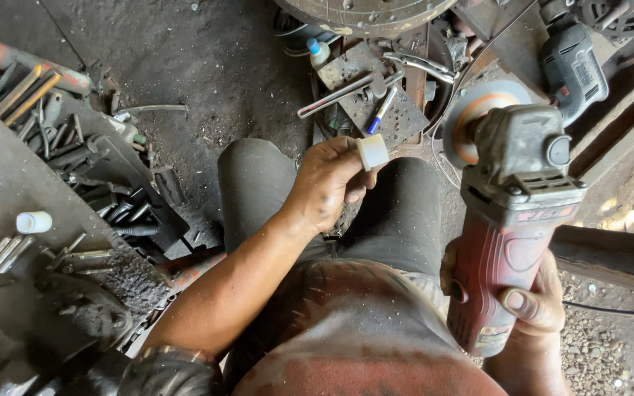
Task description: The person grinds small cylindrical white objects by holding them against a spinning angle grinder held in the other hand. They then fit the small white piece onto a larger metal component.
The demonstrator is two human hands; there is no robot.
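My left hand (328, 183) pinches a short white plastic ring piece (372, 152) between thumb and fingers, held above my knees. My right hand (533, 301) grips the red body of an angle grinder (511, 220), its grey head and orange-centred disc (475, 121) pointing away from me. The white piece sits just left of the disc, a small gap apart. My dark trousers and a worn reddish shirt fill the lower middle.
A grey bench on the left (9, 183) carries several metal rods, bolts and a white cap (34, 221). Ahead lie metal plates, pliers (420, 64), a blue pen (381, 110) and a small bottle (318, 51). A grey drill (574, 66) rests at upper right. Dirt floor below.
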